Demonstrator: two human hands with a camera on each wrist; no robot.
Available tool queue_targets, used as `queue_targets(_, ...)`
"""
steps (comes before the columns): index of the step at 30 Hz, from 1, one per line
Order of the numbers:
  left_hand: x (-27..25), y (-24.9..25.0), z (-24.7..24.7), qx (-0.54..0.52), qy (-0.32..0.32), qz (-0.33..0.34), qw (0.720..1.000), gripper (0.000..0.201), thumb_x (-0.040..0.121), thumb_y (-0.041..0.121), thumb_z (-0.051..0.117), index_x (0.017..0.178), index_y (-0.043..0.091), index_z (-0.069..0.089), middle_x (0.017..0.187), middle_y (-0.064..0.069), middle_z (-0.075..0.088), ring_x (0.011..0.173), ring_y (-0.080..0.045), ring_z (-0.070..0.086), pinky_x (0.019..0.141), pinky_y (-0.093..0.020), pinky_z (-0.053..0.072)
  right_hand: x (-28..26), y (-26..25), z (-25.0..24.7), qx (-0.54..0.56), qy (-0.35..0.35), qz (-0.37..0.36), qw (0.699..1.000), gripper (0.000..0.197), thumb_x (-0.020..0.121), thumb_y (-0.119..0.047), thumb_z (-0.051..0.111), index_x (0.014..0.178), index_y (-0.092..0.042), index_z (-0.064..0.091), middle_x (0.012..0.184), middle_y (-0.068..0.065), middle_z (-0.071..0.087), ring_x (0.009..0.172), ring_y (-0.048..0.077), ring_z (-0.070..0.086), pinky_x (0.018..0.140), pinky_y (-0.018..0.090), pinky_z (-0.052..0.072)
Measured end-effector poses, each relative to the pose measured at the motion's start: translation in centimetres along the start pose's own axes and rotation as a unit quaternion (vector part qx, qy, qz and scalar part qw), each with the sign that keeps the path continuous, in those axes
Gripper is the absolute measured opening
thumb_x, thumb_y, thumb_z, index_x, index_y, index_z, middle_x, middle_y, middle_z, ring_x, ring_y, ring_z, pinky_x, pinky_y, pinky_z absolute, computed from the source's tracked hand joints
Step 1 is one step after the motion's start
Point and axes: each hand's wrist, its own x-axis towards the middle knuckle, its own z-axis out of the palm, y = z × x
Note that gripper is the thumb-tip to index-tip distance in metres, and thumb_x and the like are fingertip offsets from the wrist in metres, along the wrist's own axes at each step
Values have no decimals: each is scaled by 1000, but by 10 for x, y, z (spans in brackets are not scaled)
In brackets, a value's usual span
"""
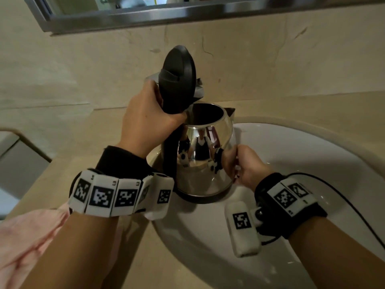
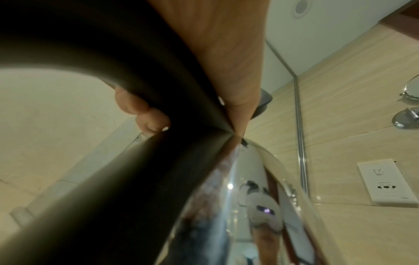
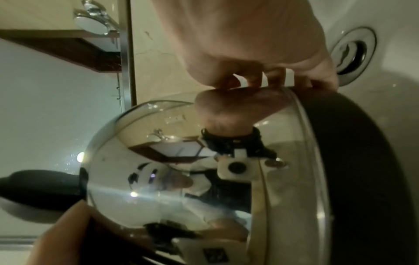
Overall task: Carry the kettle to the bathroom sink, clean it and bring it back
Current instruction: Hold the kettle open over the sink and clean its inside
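Observation:
A shiny steel kettle [image 1: 200, 163] with a black base stands upright over the left rim of the white sink [image 1: 302, 163]. Its black lid [image 1: 179, 67] is flipped up, and the inside looks dark. My left hand [image 1: 145, 122] grips the top of the black handle [image 2: 113, 53], with its fingertips [image 2: 154, 118] wrapped round the far side. My right hand [image 1: 241, 165] holds the kettle's lower right side with curled fingers [image 3: 256, 78], just above the black base [image 3: 362, 161]. The chrome wall [image 3: 158, 179] mirrors both wrists.
The drain [image 3: 351, 53] lies in the basin behind my right hand. A pink cloth [image 1: 31, 236] lies on the beige counter at the left. A steel-framed mirror [image 1: 145, 15] hangs above. A wall socket [image 2: 385, 182] sits beside it. A black cable [image 1: 343, 197] trails from my right wrist.

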Motion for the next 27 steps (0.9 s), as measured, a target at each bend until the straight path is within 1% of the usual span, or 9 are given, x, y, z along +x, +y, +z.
queue_targets(2, 0, 0, 0, -1, -2, 5, 1000, 49, 72, 24, 74, 113, 11, 51, 85, 13, 51, 79, -9, 52, 60, -14, 38, -3, -2, 1, 10, -10, -2, 1000, 19, 48, -7, 40, 30, -12, 44, 34, 0, 43, 23, 13, 41, 34, 9, 36)
queue_targets(4, 0, -1, 1, -1, -3, 6, 1000, 49, 71, 24, 74, 113, 11, 51, 85, 14, 52, 77, -7, 52, 61, -14, 39, -4, -3, 2, 3, -10, -3, 1000, 13, 46, -7, 40, 35, -12, 44, 37, 1, 45, 26, 14, 44, 37, 11, 38)
queue_targets(7, 1, -2, 0, -3, -3, 4, 1000, 48, 70, 23, 73, 111, 14, 51, 81, 19, 50, 73, 0, 51, 61, -14, 39, -8, -5, 2, -22, -8, -8, 1000, 8, 45, -7, 42, 41, -12, 45, 41, 1, 48, 36, 15, 47, 47, 20, 39)
queue_targets(10, 1, -2, 0, 3, -3, 4, 1000, 45, 71, 22, 73, 110, 14, 51, 81, 17, 51, 74, -1, 52, 60, -12, 39, -9, -6, 3, -21, -19, -16, 999, 16, 47, -5, 39, 32, -12, 42, 33, 1, 41, 22, 12, 39, 38, 9, 35)
queue_targets(12, 0, -2, 0, 1, -6, 4, 1000, 45, 71, 22, 73, 109, 12, 51, 84, 14, 53, 77, -6, 54, 62, -16, 44, -8, -6, 4, -23, -22, -20, 999, 24, 48, -6, 37, 25, -13, 38, 28, 0, 37, 20, 11, 35, 33, 7, 31)
queue_targets(14, 1, -2, 1, 1, -7, 6, 1000, 44, 71, 22, 73, 108, 13, 51, 84, 14, 53, 77, -6, 54, 64, -18, 46, -9, -6, 5, -34, -20, -24, 999, 26, 47, -7, 36, 22, -14, 37, 28, 0, 37, 20, 12, 36, 32, 8, 31)
queue_targets(19, 0, -2, 1, 1, -7, 11, 1000, 51, 72, 24, 73, 116, 13, 50, 82, 19, 50, 77, -2, 53, 62, -11, 41, -8, -5, 4, -50, -12, -30, 998, 29, 47, -4, 35, 20, -14, 36, 30, 2, 39, 25, 13, 40, 35, 11, 35)
queue_targets(25, 0, -3, 2, 2, -9, 15, 1000, 50, 73, 24, 72, 115, 11, 51, 86, 14, 52, 82, -8, 55, 66, -16, 46, -13, -6, 5, -67, -4, -29, 997, 26, 46, -5, 35, 22, -13, 36, 33, 3, 38, 25, 14, 39, 40, 15, 35)
queue_targets(27, -1, -3, 2, 2, -9, 16, 1000, 48, 73, 24, 73, 114, 12, 50, 84, 15, 51, 79, -6, 53, 66, -16, 46, -14, -7, 5, -68, 2, -24, 997, 25, 47, -5, 35, 23, -12, 38, 31, 3, 40, 23, 13, 42, 41, 15, 35)
